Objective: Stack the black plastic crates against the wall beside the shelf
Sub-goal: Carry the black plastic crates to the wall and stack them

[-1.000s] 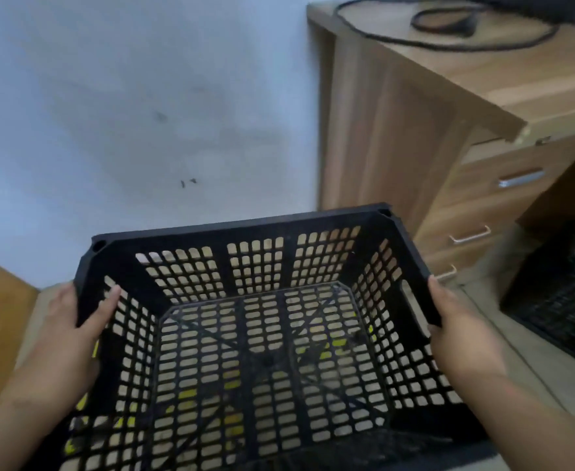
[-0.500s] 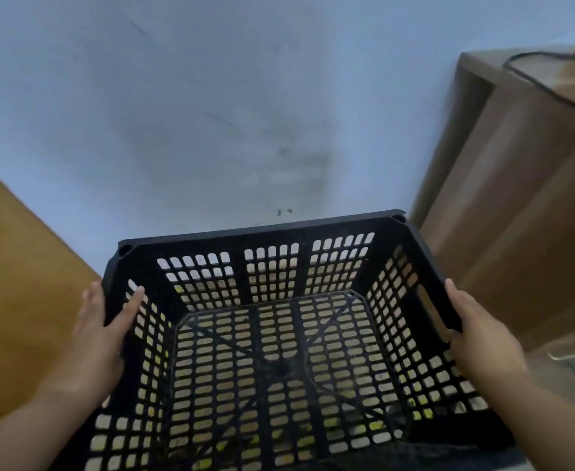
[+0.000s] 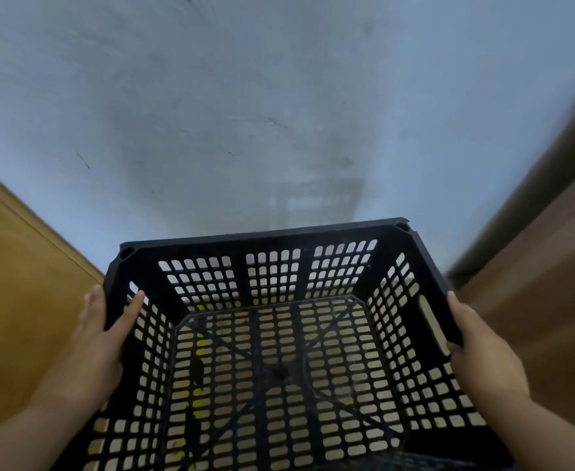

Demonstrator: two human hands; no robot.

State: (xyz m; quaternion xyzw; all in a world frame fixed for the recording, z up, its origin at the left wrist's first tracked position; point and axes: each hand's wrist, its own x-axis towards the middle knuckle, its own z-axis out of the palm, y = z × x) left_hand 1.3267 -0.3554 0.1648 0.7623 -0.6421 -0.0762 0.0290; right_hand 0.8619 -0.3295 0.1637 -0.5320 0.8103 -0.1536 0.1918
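Note:
A black plastic crate (image 3: 279,253) with slotted walls and floor fills the lower middle of the head view, its open top facing me. My left hand (image 3: 104,338) grips its left rim, thumb inside the wall. My right hand (image 3: 480,355) grips the right rim beside the handle slot. The crate's far rim is close to the pale wall (image 3: 245,113). Something yellow shows through the floor slots at the lower left; what lies under the crate is otherwise hidden.
A wooden panel (image 3: 17,300) stands on the left, and a brown wooden cabinet side (image 3: 551,266) on the right. The crate sits in the gap between them, with little room on either side.
The view has swung left and up toward the wall. The desk top, cable and drawers have left the frame. The crate now sits closer to the wall, between the two wooden sides.

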